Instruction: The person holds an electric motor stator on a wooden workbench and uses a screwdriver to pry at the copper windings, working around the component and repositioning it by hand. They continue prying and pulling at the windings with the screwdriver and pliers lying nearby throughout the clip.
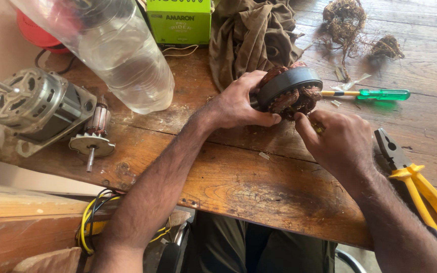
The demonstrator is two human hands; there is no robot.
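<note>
While the left hand (238, 103) grips the motor stator (289, 91) from its left, fingers curled around it, the right hand (337, 141) pinches winding wire just below the stator.

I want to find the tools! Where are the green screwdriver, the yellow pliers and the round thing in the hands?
green screwdriver (383, 94): head view, on its clear green handle.
yellow pliers (427, 193): head view, on a yellow handle grip.
motor stator (289, 83): head view, on its dark outer ring, held by the left hand (238, 103).
</note>
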